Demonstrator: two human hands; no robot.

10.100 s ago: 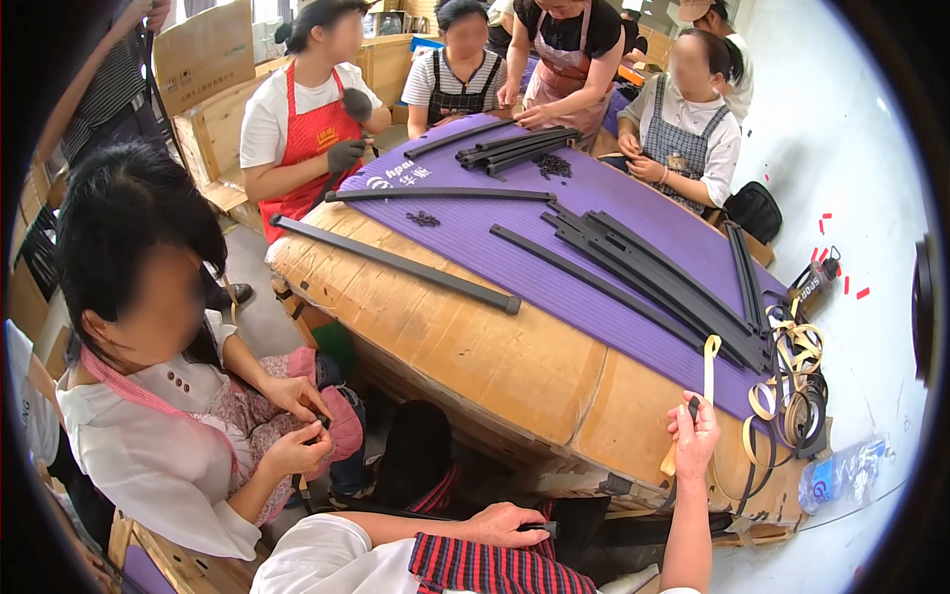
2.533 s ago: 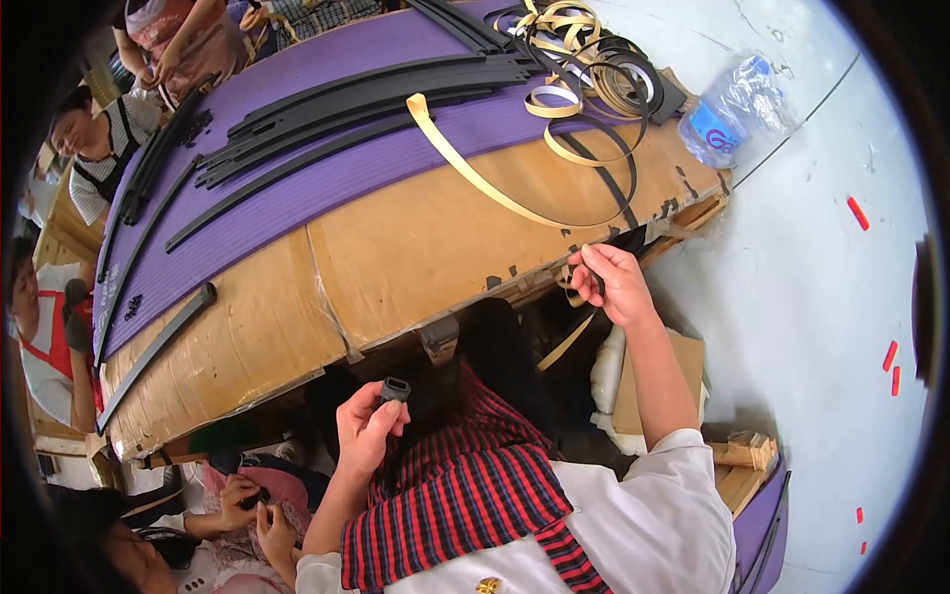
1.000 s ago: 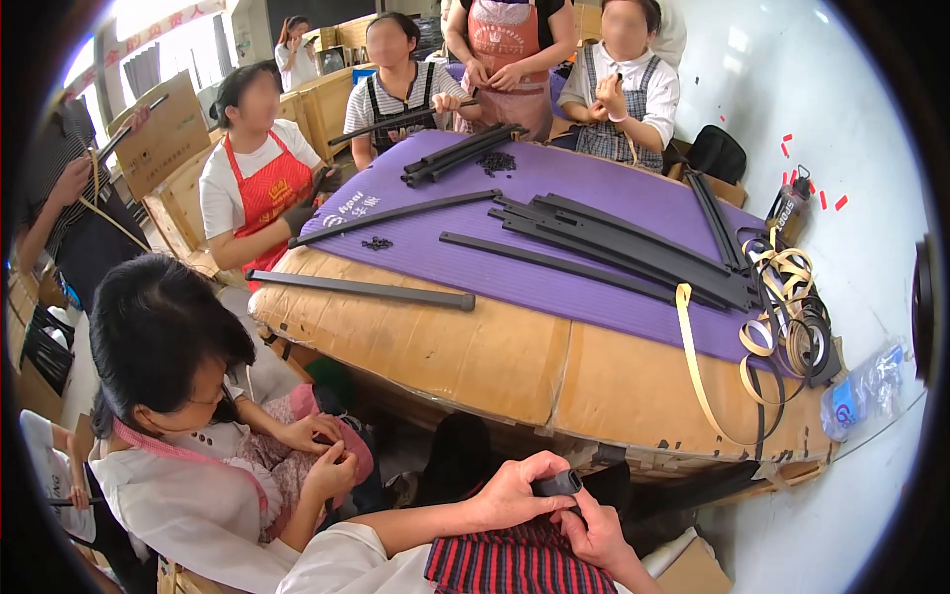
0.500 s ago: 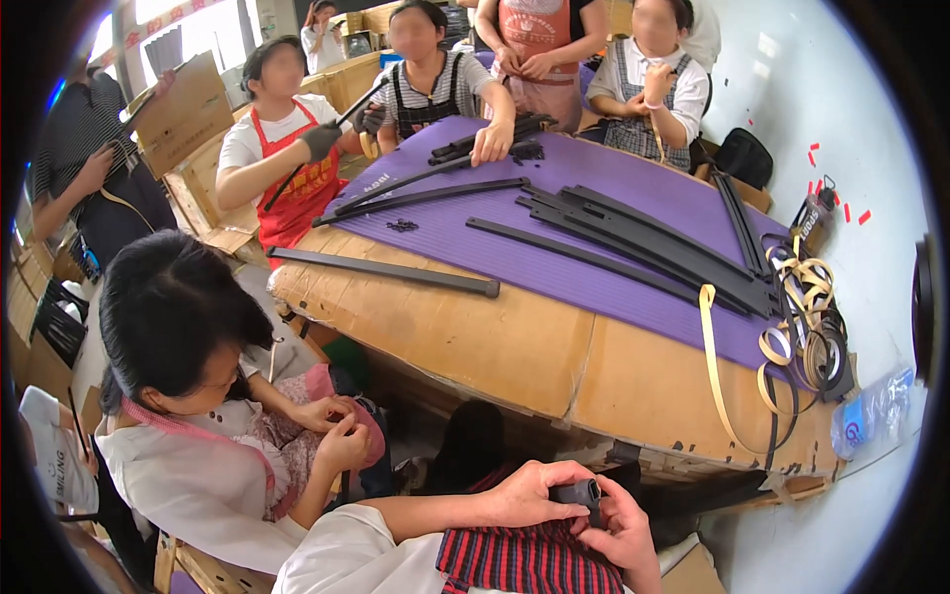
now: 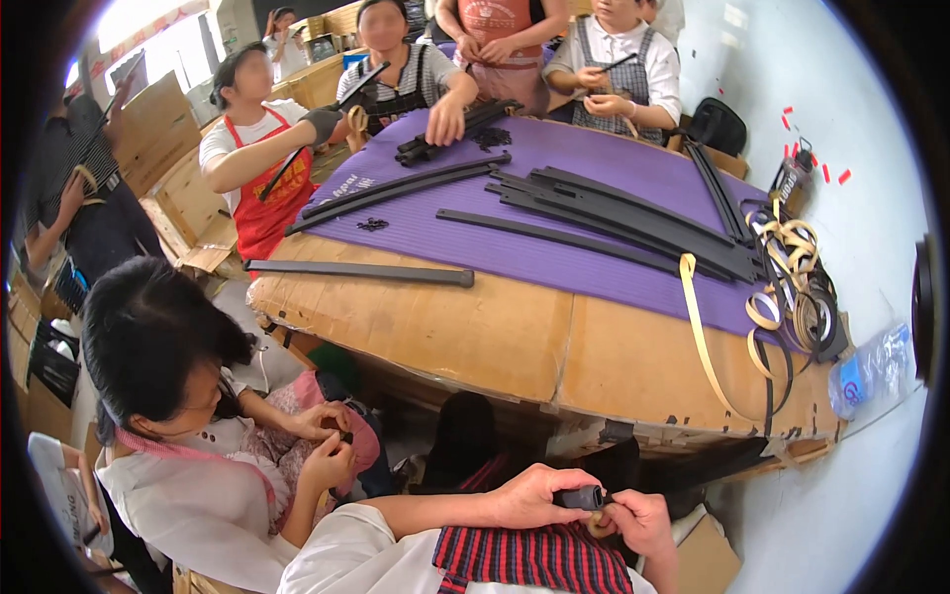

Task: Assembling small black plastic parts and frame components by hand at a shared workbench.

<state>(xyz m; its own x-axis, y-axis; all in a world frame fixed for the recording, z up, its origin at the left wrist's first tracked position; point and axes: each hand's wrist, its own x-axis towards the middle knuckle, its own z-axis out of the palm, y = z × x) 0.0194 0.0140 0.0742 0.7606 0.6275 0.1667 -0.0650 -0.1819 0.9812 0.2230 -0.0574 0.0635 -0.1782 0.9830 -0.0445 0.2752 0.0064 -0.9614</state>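
Low in front of me, above a red-and-black striped cloth (image 5: 529, 556), my left hand (image 5: 534, 495) is closed round a short black tube (image 5: 580, 497) whose end points to the right. Its far part is hidden by the fingers. Close beside that end, my right hand (image 5: 638, 521) is pinched shut, with a curled tan strip (image 5: 599, 525) at its fingertips. A small dark bit also shows between the fingertips and the tube; its kind is unclear.
Black bars (image 5: 614, 223) lie on a purple mat (image 5: 396, 238) on the cardboard-topped table (image 5: 495, 327). Tan and black tape rolls (image 5: 797, 262) and a plastic bottle (image 5: 871, 371) are at the right. A seated co-worker (image 5: 163, 342) is close on my left; others stand across.
My right hand has drawn slightly right, away from the tube, and the tan strip now shows at its fingertips. The view has shifted a little. Across the table, a co-worker now holds a dark stick.
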